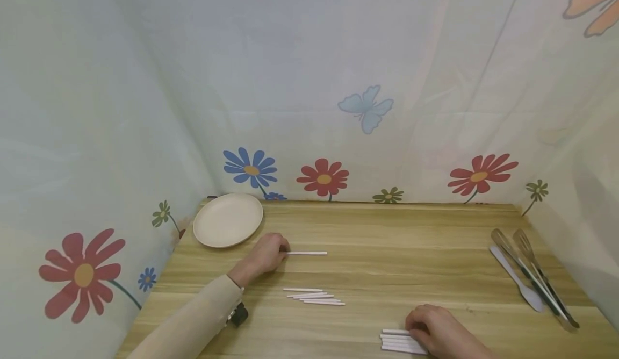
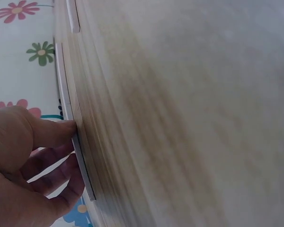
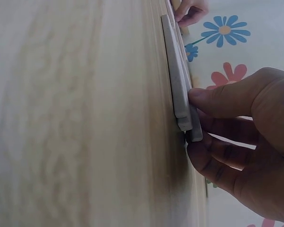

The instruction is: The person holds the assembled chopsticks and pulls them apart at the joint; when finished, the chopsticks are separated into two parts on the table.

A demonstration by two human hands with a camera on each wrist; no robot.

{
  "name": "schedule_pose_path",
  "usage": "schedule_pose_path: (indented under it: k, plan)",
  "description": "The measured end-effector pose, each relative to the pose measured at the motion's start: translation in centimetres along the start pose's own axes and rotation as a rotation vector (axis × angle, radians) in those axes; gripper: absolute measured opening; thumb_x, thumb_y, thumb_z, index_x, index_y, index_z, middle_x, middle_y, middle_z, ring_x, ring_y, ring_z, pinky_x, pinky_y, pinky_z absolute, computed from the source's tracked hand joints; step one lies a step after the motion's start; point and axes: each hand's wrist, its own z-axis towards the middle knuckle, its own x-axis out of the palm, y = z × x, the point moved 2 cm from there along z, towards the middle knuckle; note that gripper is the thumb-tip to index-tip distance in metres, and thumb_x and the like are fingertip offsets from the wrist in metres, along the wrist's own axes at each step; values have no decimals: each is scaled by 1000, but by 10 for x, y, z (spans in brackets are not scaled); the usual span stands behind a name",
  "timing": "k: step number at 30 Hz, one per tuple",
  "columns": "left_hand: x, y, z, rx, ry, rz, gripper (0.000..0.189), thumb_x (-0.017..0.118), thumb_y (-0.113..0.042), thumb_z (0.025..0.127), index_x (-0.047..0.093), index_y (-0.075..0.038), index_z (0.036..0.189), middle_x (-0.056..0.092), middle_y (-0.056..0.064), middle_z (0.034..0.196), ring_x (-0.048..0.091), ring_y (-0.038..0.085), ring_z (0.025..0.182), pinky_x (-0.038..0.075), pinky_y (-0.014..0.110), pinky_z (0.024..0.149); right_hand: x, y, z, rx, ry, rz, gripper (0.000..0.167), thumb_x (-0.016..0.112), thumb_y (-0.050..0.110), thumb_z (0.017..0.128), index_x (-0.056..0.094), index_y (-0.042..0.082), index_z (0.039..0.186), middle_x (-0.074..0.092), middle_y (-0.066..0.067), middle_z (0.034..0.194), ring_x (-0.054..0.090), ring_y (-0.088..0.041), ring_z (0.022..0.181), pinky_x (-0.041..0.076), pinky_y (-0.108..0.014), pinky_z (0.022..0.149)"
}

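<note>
Left of the table's middle, my left hand (image 1: 263, 252) pinches one end of a thin white stick (image 1: 309, 253) lying crosswise. In the left wrist view the thumb and fingers meet on that stick (image 2: 63, 85) at the tabletop. A loose group of several white sticks (image 1: 316, 296) lies nearer to me. At the front right, my right hand (image 1: 442, 331) holds the right end of a stick in a side-by-side row of white sticks (image 1: 398, 343). The right wrist view has the thumb on one stick, with another stick (image 3: 177, 75) beside it; the fingers partly hide the ends.
A round cream plate (image 1: 228, 220) stands at the back left corner of the wooden table (image 1: 387, 251). To the right lie a white spatula-like utensil (image 1: 517, 279) and two dark-handled utensils (image 1: 537, 270). A flowered curtain (image 1: 411, 149) surrounds the table's back and sides.
</note>
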Motion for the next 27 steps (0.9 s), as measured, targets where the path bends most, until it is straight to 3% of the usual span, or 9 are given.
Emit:
schedule_pose_path:
  k: [14, 27]
  plan:
    - [2, 2, 0, -7, 3, 3, 7, 76, -7, 79, 74, -13, 81, 66, -2, 79, 62, 17, 77, 52, 36, 77, -1, -1, -1, -11, 11, 25, 12, 74, 10, 83, 69, 20, 84, 65, 15, 83, 53, 6, 75, 48, -21, 59]
    - [5, 3, 0, 17, -23, 5, 9, 76, -6, 78, 73, -14, 78, 64, -4, 75, 59, 13, 73, 51, 33, 72, -3, 1, 1, 41, 65, 33, 11, 73, 11, 84, 70, 22, 83, 64, 16, 85, 54, 5, 77, 49, -23, 62]
